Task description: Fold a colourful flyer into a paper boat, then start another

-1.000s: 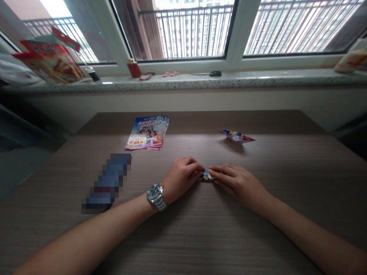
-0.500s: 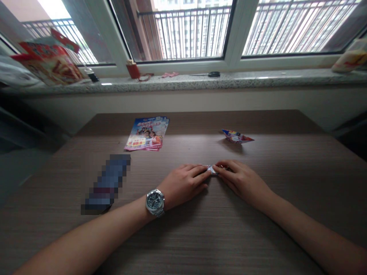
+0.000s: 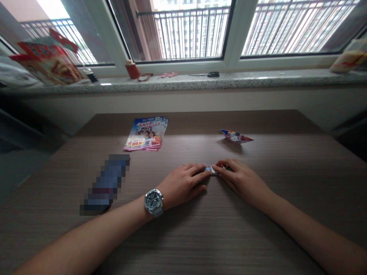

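Between my hands, a small piece of folded printed paper (image 3: 211,170) lies on the brown table, with only a short colourful stretch of it showing. My left hand (image 3: 185,183), with a metal watch (image 3: 154,202) on the wrist, presses its index and middle fingertips onto the left end. The right end is pinched by the bent fingers of my right hand (image 3: 239,179), which cover most of that side. Beyond my right hand stands a folded paper boat (image 3: 236,136), apart from both hands.
Several printed flyers (image 3: 146,134) lie stacked at the back left of the table (image 3: 183,236). A blurred-out dark flat object (image 3: 107,185) is near my left forearm. On the stone windowsill (image 3: 241,81) are scissors (image 3: 212,74), a red container (image 3: 132,70) and a red food bag (image 3: 53,65).
My left fingertips have drawn very slightly left along the folded paper. More of its coloured print now shows between my hands. My right hand has barely moved.
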A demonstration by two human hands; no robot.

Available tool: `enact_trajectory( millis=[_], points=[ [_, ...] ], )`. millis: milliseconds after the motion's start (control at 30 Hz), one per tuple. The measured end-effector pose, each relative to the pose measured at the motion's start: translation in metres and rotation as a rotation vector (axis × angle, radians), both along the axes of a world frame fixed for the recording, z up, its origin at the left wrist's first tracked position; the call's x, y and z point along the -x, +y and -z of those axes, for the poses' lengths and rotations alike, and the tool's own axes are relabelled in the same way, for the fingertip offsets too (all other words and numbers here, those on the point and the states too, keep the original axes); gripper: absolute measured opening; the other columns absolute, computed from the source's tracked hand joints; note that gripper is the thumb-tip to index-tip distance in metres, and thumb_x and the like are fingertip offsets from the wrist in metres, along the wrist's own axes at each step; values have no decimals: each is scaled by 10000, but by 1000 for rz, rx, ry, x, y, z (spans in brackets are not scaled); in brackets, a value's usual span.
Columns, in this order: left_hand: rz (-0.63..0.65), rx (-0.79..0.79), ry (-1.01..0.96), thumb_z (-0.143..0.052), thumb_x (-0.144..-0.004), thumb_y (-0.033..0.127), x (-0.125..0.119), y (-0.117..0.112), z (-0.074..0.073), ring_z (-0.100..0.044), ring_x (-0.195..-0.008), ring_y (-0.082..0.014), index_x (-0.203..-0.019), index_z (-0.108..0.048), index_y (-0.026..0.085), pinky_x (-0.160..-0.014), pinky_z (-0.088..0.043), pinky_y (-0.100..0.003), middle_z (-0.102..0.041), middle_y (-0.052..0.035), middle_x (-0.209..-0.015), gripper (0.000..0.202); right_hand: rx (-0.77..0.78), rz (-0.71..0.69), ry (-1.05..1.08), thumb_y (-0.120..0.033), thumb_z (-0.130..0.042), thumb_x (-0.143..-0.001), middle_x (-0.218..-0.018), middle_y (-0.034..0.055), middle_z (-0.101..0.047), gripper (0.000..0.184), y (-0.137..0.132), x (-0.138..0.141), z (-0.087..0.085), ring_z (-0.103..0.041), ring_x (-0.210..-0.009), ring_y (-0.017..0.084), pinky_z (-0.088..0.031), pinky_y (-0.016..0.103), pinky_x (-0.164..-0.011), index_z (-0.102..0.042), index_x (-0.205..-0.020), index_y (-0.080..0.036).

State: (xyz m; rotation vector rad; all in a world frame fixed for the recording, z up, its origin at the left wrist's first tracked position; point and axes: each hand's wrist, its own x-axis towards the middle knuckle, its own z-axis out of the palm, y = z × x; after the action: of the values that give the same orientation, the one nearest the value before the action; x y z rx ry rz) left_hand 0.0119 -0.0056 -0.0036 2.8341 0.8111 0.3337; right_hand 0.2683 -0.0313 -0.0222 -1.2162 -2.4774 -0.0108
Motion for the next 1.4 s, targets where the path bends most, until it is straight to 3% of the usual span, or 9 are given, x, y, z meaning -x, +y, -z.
enact_trajectory(
  millis=[400,633,1000,1233,1400],
  points=[
    [17,-1,-59,-567,-993,329,1,3,2,-561,-1235,-252,-1431,-500,254,-1056,-489,-453,-575,-101,-1388,449,10,-1,46,-227,-532,-990,-1164,152,-661,343,-2,2,-3,-625,-1041,274,-554,445,-887,-636,-1316,-213],
    [20,-31,-63,-469,-1046,290,1,6,1,-618,-1111,-204,-1363,-560,278,-969,-523,-389,-649,-55,-1275,330,20,-29,51,-225,-533,-998,-1114,130,-679,307,-1,1,-4,-623,-993,253,-547,408,-854,-660,-1277,-217],
    [10,-80,-120,-512,-1027,212,3,10,4,-673,-993,-174,-1235,-623,210,-884,-549,-323,-708,-56,-1181,236,37,-48,92,-260,-561,-989,-1125,112,-695,334,-4,2,-7,-642,-1001,247,-545,408,-863,-631,-1315,-248],
    [21,-93,-176,-485,-1023,187,1,7,0,-683,-951,-167,-1203,-632,187,-839,-553,-301,-730,-67,-1087,233,10,-53,126,-264,-534,-1006,-1054,101,-732,261,-3,3,-10,-678,-929,228,-544,377,-815,-685,-1215,-218],
    [-13,-126,-242,-521,-1023,272,-1,4,-1,-677,-861,-162,-1095,-665,183,-779,-535,-282,-737,-44,-970,183,28,-50,188,-256,-514,-1017,-1044,97,-732,243,-7,4,-11,-671,-933,225,-522,378,-821,-674,-1194,-211]
  ],
)
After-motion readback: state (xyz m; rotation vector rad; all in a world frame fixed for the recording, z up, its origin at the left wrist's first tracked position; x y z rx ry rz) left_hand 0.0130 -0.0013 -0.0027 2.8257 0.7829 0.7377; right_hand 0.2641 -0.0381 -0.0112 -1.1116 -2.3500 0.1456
